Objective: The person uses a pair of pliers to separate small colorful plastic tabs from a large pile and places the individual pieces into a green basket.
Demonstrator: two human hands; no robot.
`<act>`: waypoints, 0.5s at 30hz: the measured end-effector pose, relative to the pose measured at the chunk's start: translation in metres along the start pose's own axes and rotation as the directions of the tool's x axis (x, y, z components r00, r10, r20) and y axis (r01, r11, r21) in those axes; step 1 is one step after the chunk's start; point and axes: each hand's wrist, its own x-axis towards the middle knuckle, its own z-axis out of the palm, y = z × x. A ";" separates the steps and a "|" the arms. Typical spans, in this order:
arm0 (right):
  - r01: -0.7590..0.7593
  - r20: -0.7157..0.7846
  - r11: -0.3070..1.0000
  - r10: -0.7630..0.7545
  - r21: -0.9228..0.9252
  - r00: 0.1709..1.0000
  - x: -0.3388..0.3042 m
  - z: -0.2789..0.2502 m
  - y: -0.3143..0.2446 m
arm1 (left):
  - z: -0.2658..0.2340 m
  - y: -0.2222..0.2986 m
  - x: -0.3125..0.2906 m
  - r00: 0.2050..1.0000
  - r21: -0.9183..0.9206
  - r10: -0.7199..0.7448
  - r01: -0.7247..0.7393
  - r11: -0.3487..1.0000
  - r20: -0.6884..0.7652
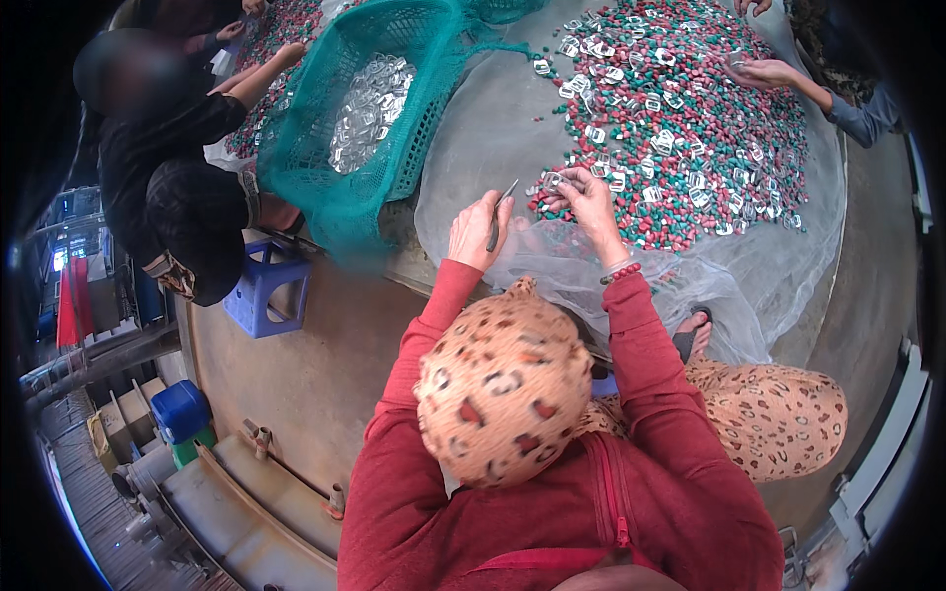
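Observation:
My left hand is closed around a slim dark tool with a thin pointed metal tip; its exact kind is unclear. To its right, my right hand pinches a pale, shiny buckle-shaped frame at the near edge of a spread-out pile. Small red and green pellets make up this pile, with many silvery buckle frames scattered among them. A sheer whitish mesh sheet lies underneath, and its loose folds come toward my knees.
A teal basket draped in netting stands at the far left, holding silvery buckle frames. Beside it, a person in dark clothes works at another pile. Another person's hand reaches in from the right. A blue stool stands at left.

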 end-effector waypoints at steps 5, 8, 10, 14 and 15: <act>-0.208 0.049 0.942 0.202 0.264 0.978 0.027 0.007 0.029 | 0.010 -0.024 0.013 0.992 0.001 -0.074 0.074 0.997 0.105; -0.293 0.068 0.915 0.286 0.277 0.956 0.040 0.018 0.047 | 0.021 -0.034 0.017 0.989 -0.043 -0.135 0.138 0.990 0.065; -0.235 0.043 0.966 0.231 0.111 0.972 0.048 0.028 0.059 | 0.027 -0.042 0.020 0.986 -0.080 -0.168 0.168 0.982 0.018; -0.200 0.004 0.969 0.202 -0.143 0.979 0.053 0.036 0.064 | 0.033 -0.049 0.020 0.936 -0.059 -0.329 0.338 0.939 0.122; -0.178 -0.002 0.976 0.179 -0.122 0.984 0.053 0.037 0.067 | 0.034 -0.050 0.020 0.908 -0.090 -0.398 0.410 0.907 0.127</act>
